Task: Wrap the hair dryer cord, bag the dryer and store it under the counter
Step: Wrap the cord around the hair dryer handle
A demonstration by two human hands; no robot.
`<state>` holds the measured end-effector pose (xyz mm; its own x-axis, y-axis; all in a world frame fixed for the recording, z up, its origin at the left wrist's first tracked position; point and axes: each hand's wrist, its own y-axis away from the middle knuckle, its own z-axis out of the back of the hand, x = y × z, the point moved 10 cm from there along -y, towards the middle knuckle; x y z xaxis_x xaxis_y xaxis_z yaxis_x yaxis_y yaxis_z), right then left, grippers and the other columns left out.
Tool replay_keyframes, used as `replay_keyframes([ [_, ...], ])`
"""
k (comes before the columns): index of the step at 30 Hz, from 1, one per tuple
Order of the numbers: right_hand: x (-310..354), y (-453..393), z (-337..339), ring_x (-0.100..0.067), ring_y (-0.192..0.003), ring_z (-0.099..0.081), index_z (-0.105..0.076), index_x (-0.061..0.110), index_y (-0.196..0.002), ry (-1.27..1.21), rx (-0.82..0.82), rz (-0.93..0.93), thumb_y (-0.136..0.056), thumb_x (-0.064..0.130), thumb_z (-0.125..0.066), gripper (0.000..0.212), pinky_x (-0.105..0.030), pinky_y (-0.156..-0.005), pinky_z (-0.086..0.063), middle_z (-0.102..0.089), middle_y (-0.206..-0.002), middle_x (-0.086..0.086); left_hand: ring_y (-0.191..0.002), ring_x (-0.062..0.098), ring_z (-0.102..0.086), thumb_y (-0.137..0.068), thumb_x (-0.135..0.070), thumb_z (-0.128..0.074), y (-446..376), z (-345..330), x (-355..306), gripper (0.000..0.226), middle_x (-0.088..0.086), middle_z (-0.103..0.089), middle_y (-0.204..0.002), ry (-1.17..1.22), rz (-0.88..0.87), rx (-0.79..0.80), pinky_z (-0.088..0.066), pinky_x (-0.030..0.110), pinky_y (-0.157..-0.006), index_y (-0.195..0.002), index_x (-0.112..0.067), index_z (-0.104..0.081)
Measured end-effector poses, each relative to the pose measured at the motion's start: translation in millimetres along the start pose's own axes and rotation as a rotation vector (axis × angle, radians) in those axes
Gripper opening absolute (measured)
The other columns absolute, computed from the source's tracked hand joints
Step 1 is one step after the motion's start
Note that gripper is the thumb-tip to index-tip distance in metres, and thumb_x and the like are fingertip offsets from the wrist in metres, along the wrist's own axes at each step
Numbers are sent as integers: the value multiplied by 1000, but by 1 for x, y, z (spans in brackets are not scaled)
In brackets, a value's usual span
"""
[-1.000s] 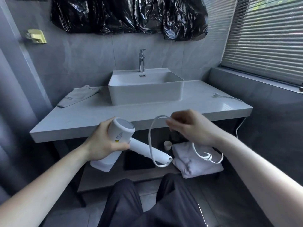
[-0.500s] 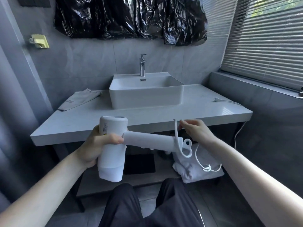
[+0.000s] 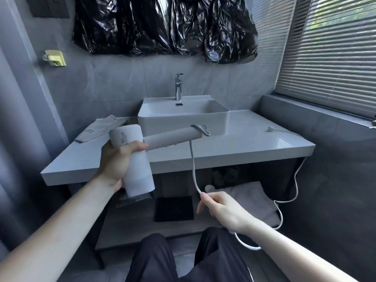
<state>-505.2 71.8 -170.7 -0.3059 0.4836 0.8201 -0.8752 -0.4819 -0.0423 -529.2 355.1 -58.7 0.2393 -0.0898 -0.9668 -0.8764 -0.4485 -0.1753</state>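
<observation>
Wrapping barely begun: left hand point(image 3: 120, 161) gripping hair dryer point(image 3: 138, 159) above bench point(image 3: 264, 147); right hand point(image 3: 221, 210) pinching cord point(image 3: 193, 169), one turn round handle, plug point(image 3: 269, 129) lying on bench; bagging, storing pending.

1. A bathroom is showing here: a white basin point(image 3: 183, 117) is sitting on a grey counter point(image 3: 254, 143), with a chrome tap point(image 3: 178, 86) rising behind it.
2. Grey tiles are covering the walls point(image 3: 114, 82).
3. Folded towels point(image 3: 248, 198) are lying on the shelf point(image 3: 134, 224) beneath.
</observation>
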Motion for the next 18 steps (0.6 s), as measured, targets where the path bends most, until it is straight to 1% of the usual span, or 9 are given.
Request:
replay_keyframes([
  [4,21,29,10,-7,-49,-34,-78,18,-85,69,0,65,-114,45,-44,52,-20,-52,-30,-34,-57,4,-74,25,-67,-58,-17,-86,-9,19,12,37,7,-71,-87,-70,17,-82,-56,35,-66,-92,-12,-72],
  [6,36,38,15,-8,-47,-35,-73,15,-81,84,3,105,-113,45,-46,51,-19,-49,-32,-37,-55,3,-75,27,-67,-55,-19,-87,-11,24,20,37,6,-71,-84,-132,26,-105,-57,37,-66,-88,-14,-71],
  [9,61,43,31,-9,-43,-36,-60,8,-74,42,-45,176,-113,38,-51,51,-16,-44,-32,-44,-51,2,-75,29,-70,-52,-21,-89,-9,22,27,40,6,-73,-84,-257,-7,-114,-63,50,-72,-87,-17,-70],
  [11,79,42,45,-16,-45,-42,-56,5,-72,83,-91,253,-112,38,-52,52,-24,-45,-38,-50,-49,-3,-76,29,-71,-49,-25,-90,-6,17,29,45,6,-75,-86,-331,-39,-98,-64,54,-77,-88,-17,-70],
  [12,89,40,53,-24,-51,-48,-56,5,-71,133,-127,293,-111,39,-54,52,-33,-49,-43,-57,-55,-9,-76,28,-71,-48,-28,-91,-5,15,29,47,6,-75,-87,-372,-61,-82,-64,53,-76,-89,-18,-71],
  [13,95,39,60,-26,-55,-48,-56,8,-68,167,-163,325,-110,38,-56,51,-38,-55,-45,-60,-59,-12,-76,27,-71,-46,-31,-91,-3,12,28,49,5,-76,-87,-412,-88,-54,-63,51,-75,-90,-21,-71],
  [15,104,35,76,-11,-54,-42,-56,13,-64,168,-226,353,-109,35,-60,50,-36,-55,-39,-54,-58,-11,-74,25,-70,-45,-35,-91,3,3,28,52,2,-76,-85,-482,-155,39,-61,48,-71,-93,-25,-71],
  [17,110,29,90,-5,-53,-40,-61,11,-66,156,-264,356,-108,34,-64,48,-31,-54,-37,-54,-58,-11,-77,29,-72,-51,-32,-93,14,-7,30,53,2,-76,-84,-542,-201,157,-61,50,-70,-99,-24,-71],
  [18,110,24,97,-3,-51,-39,-62,10,-67,153,-283,352,-107,34,-65,47,-26,-52,-35,-52,-55,-6,-80,31,-72,-54,-29,-94,19,-12,30,52,4,-76,-87,-561,-216,204,-61,51,-71,-100,-23,-71],
])
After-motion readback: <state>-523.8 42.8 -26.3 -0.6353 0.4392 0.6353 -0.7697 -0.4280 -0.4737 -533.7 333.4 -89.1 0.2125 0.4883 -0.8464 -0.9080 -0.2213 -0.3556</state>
